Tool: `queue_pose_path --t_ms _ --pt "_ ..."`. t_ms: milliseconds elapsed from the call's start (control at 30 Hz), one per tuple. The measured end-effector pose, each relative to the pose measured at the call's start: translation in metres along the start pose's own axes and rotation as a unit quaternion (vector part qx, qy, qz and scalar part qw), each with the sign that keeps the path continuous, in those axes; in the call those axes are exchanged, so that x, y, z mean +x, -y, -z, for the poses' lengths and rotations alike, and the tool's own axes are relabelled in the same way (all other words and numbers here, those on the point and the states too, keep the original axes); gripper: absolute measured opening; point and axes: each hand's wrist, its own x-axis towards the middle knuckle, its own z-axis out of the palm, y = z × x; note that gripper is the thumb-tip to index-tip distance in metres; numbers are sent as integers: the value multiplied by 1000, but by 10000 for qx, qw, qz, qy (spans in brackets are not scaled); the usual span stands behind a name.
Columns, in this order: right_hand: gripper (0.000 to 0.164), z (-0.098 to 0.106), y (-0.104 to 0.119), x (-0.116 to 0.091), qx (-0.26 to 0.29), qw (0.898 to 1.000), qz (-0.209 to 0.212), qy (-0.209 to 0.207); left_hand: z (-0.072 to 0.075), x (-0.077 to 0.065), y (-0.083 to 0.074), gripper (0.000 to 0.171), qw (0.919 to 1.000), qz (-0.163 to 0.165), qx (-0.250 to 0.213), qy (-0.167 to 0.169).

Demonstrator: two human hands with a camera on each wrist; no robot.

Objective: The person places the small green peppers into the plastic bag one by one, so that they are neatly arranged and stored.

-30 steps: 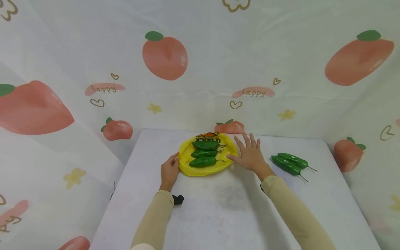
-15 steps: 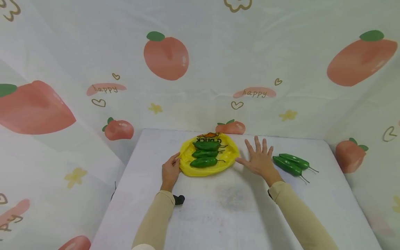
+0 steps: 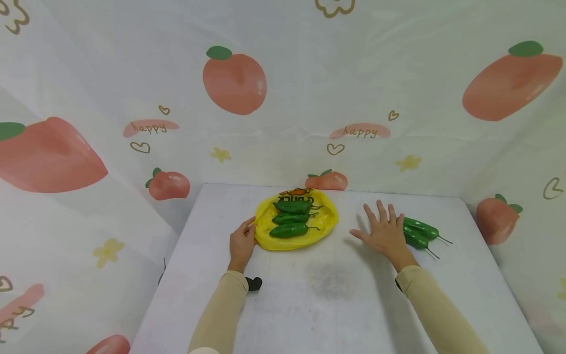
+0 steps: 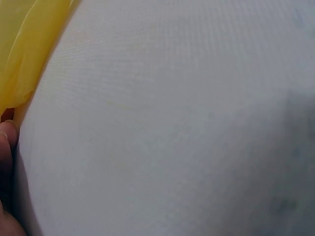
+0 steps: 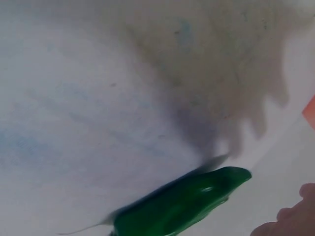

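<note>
My left hand (image 3: 241,244) pinches the left edge of a yellow plastic bag (image 3: 328,216), laid out in a rounded shape with dark print at its far side. In the left wrist view, fingertips (image 4: 6,137) meet the bag's edge (image 4: 29,54). Three green chili peppers (image 3: 288,230) lie in a row on the yellow plastic, stems to the right. Fingers spread, my right hand (image 3: 385,237) hovers over the table and partly covers two more green chili peppers (image 3: 420,227). One such pepper (image 5: 182,204) shows large in the right wrist view.
The white table (image 3: 309,314) bears some smudges. Behind and beside it hangs a white cloth (image 3: 274,152) printed with fruit and "happy". A small black thing (image 3: 254,283) shows beside the left sleeve.
My right hand has moved right, from the bag's right edge to the two separate peppers. The left hand stays at the bag's left edge.
</note>
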Motion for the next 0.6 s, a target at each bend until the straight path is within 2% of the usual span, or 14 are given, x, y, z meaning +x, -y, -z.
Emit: queue_pose_path --t_ms 400,600 --pt "104 -2 -29 -12 111 9997 -84 -201 1 1 0 32 10000 50 52 -20" --pt "104 -1 -41 -19 188 9982 -149 -542 0 0 1 32 10000 53 31 -11"
